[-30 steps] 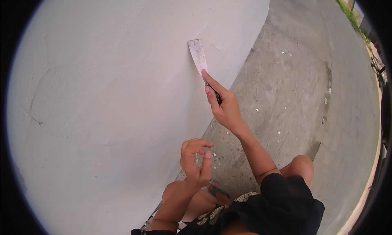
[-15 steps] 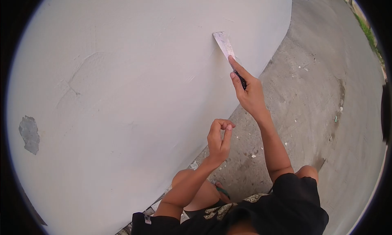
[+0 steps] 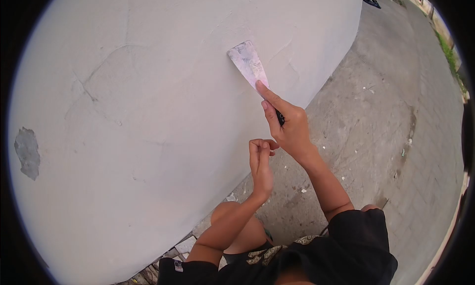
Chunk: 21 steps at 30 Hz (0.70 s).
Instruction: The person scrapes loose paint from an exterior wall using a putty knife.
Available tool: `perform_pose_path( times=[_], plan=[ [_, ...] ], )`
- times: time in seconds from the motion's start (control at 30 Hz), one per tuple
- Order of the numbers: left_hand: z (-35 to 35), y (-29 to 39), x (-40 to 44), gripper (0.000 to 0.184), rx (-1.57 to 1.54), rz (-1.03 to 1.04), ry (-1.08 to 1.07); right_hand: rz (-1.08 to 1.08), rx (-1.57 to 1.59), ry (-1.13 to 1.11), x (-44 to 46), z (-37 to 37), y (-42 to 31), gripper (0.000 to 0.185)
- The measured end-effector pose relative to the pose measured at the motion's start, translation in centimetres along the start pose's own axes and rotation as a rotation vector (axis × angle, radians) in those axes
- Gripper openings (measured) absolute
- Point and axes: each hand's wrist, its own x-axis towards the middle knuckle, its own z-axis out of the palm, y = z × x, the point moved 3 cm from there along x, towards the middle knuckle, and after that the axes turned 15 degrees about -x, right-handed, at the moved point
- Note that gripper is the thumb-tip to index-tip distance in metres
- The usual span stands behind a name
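My right hand point(image 3: 292, 125) is closed round the dark handle of a putty knife point(image 3: 250, 65), with its index finger stretched along the blade. The wide, whitish-smeared blade lies at or very near the white wall point(image 3: 163, 186); I cannot tell whether its whole edge touches. Just below and to the left is my left hand point(image 3: 261, 166), fingers curled in toward the thumb. Nothing shows in it. Faint ridges and smear lines mark the wall around the blade.
A grey bare patch point(image 3: 27, 154) breaks the wall's coating at far left. Concrete floor point(image 3: 356, 151) with small white crumbs runs along the wall's base. Broken tile pieces point(image 3: 185, 245) lie near my legs. Dark footwear point(image 3: 371, 2) sits at the top right.
My right hand has brought the putty knife left and slightly down across the wall, its blade now turned more face-on. My left hand has shifted slightly up and left, still curled.
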Motion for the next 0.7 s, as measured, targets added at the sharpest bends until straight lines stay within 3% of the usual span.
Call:
perform_pose_path(
  times=[0.17, 0.3, 0.47, 0.7],
  plan=[
    [-0.4, -0.2, 0.4, 0.021, 0.075, 0.017, -0.01, 0.089, 0.036, 0.092, -1.4, 1.1, 2.5, 0.039],
    [-0.2, -0.1, 0.0, 0.021, 0.091, 0.013, -0.023, 0.129, 0.054, -0.001, 5.2, -2.1, 0.9, 0.037],
    [0.2, 0.4, -0.4, 0.022, 0.057, 0.039, -0.05, 0.134, 0.083, 0.016, -2.5, 0.6, 4.1, 0.035],
    [0.7, 1.5, -1.8, 0.024, 0.115, 0.079, -0.114, 0.274, 0.07, -0.123, 2.5, -2.4, 4.1, 0.039]
  ],
)
